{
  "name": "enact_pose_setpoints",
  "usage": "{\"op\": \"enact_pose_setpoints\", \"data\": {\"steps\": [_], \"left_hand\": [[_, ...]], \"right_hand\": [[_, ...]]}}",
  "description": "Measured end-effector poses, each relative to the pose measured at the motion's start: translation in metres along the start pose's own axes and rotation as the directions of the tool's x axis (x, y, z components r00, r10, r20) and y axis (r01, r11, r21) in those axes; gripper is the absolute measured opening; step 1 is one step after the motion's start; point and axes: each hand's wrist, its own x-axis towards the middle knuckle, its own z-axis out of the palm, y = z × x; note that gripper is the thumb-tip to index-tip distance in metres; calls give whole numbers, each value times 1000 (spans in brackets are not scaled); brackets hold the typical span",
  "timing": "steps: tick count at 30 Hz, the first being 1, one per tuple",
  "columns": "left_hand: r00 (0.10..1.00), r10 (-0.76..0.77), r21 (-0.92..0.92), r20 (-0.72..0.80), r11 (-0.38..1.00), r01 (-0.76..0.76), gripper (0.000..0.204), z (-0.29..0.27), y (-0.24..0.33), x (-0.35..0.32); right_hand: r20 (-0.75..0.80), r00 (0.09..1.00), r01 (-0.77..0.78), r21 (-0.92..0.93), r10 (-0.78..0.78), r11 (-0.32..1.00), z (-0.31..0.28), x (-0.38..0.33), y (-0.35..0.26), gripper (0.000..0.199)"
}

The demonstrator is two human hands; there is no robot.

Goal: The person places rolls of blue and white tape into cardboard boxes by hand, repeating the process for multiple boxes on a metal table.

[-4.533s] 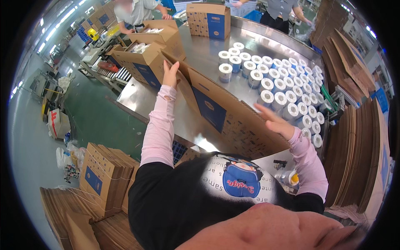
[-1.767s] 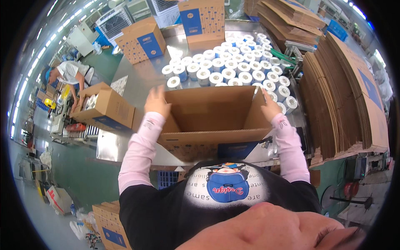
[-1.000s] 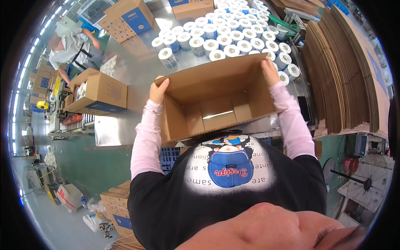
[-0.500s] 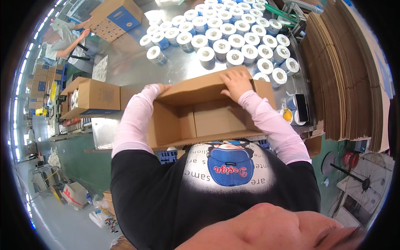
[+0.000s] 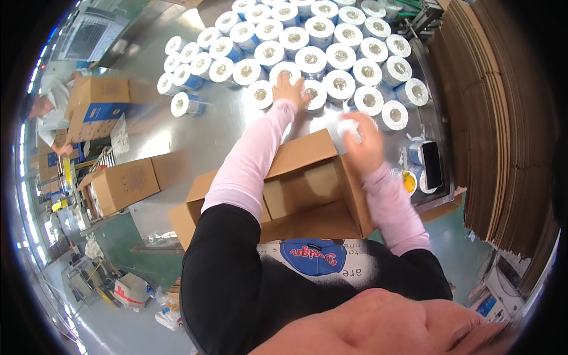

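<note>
An open, brown cardboard box (image 5: 305,152) stands tilted at the table edge against my body, and its visible inside holds nothing. Past it, my left hand (image 5: 290,90) reaches into a crowd of white rolls in blue-and-white wrap. Its fingers lie spread over the top of one roll (image 5: 286,71), with the thumb by a neighbouring roll (image 5: 315,97). My right hand (image 5: 365,145), smeared by motion, is just beyond the box's right side. Its fingers are at a shiny, blurred white roll (image 5: 350,126); whether they grip it is unclear.
A phone (image 5: 433,164) lies on rolls at the right, near a yellow item (image 5: 408,182). Stacked flat cardboard (image 5: 491,118) rises beyond the table's right edge. Another carton (image 5: 125,184) stands at left; farther off, a person handles a blue-and-brown carton (image 5: 106,109).
Both hands have left the box rim. My left hand moved forward and right onto the rolls; my right moved right, beside the box. The box has turned slightly and sits closer to me.
</note>
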Motion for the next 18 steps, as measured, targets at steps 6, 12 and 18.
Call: {"op": "enact_pose_setpoints", "data": {"steps": [6,12,18], "left_hand": [[951,-92,248,294,969,18,60,-28,21,45],[968,21,235,251,968,-82,50,-18,15,12],[966,-55,-587,254,784,199,50,-63,-39,-19]], "right_hand": [[481,802,114,-705,354,700,-17,32,150,52],[427,782,97,-803,455,588,10,23,166,55],[301,858,10,-820,416,572,22,11,195,43]]}}
